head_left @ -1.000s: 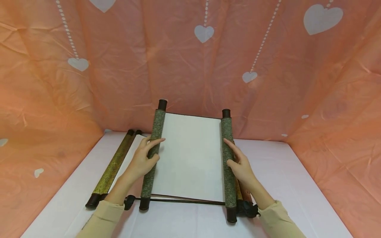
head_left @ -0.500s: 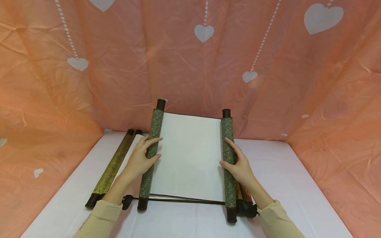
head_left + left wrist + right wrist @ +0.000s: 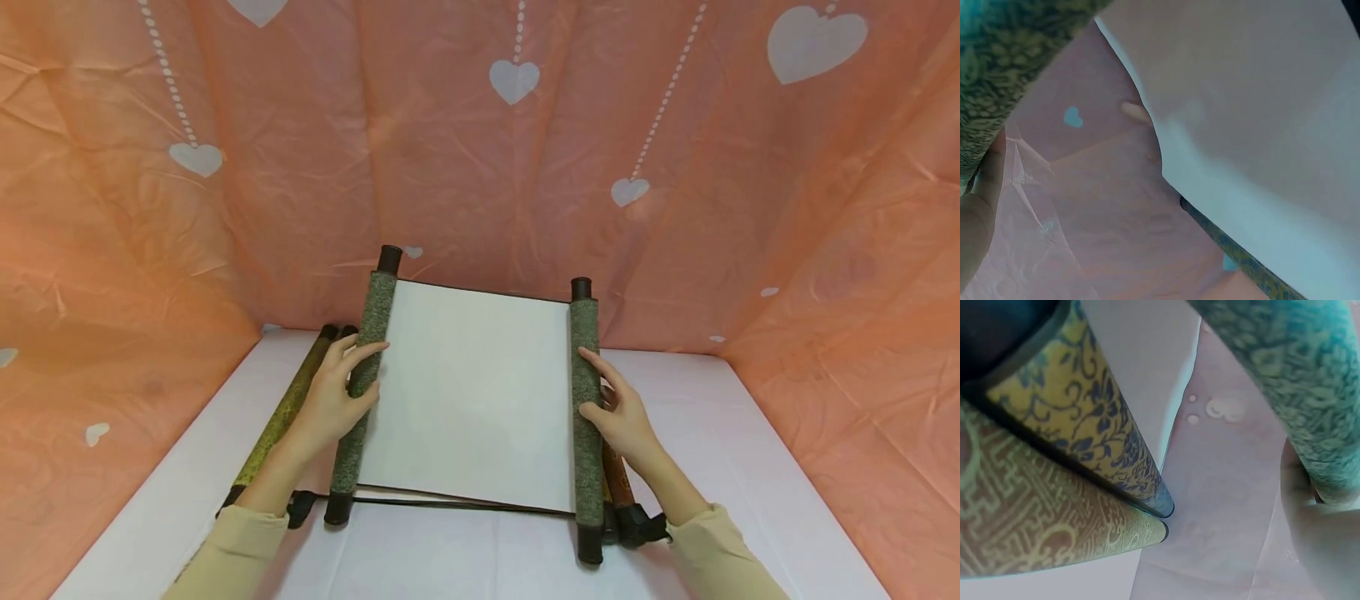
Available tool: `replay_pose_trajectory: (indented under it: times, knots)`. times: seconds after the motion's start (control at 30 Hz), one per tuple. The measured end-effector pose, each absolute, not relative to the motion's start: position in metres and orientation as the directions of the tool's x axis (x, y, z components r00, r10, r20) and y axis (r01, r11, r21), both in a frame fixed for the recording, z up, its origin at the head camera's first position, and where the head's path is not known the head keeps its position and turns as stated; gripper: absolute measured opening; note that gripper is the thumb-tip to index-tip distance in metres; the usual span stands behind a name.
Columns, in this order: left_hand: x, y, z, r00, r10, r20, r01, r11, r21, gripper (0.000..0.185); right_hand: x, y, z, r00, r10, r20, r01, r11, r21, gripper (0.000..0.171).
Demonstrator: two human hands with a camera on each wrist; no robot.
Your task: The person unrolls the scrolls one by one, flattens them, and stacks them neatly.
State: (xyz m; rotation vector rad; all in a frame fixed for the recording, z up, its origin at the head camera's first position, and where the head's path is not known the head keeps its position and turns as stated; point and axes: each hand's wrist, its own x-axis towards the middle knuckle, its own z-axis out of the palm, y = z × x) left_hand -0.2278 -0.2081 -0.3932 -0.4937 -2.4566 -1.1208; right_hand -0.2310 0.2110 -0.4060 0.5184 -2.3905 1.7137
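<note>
A hand scroll of white paper hangs tilted between two green-patterned rollers with dark end caps. My left hand grips the left roller, fingers behind and thumb in front. The right roller is held by my right hand in much the same way. Close up, the left wrist view shows the green roller with part of my hand against it. In the right wrist view, the other green roller rests in my hand.
Below on the white table lie other scroll rollers: a yellow-green one at left, and a brown one beside a blue-flowered yellow one at right. Black end pieces stick out. Peach cloth encloses the table.
Both hands have moved apart, the left one further to the left and the right one slightly right. The green rollers stand wider apart, and more white paper shows between them.
</note>
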Motion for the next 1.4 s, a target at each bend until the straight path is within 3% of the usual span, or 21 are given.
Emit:
replay_pose_trajectory:
  times: [0.23, 0.7, 1.1, 1.4]
  knots:
    - [-0.227, -0.214, -0.393, -0.858, 0.126, 0.497, 0.458, 0.624, 0.633, 0.056, -0.233, 0.211, -0.403, -0.954, -0.156, 0.257, -0.292, 0.279, -0.915, 0.079]
    - [-0.224, -0.224, -0.389, -0.86, 0.11, 0.498, 0.426, 0.692, 0.583, 0.051, -0.233, 0.213, -0.406, -0.933, -0.177, 0.313, -0.357, 0.364, -0.86, 0.081]
    - [-0.214, -0.246, -0.389, -0.841, 0.106, 0.531, 0.452, 0.676, 0.582, 0.051, -0.232, 0.222, -0.402, -0.915, -0.215, 0.341, -0.394, 0.295, -0.871, 0.077]
    - [-0.21, -0.258, -0.385, -0.89, 0.087, 0.448, 0.386, 0.665, 0.639, 0.054, -0.233, 0.221, -0.395, -0.92, -0.217, 0.326, -0.376, 0.258, -0.89, 0.079]
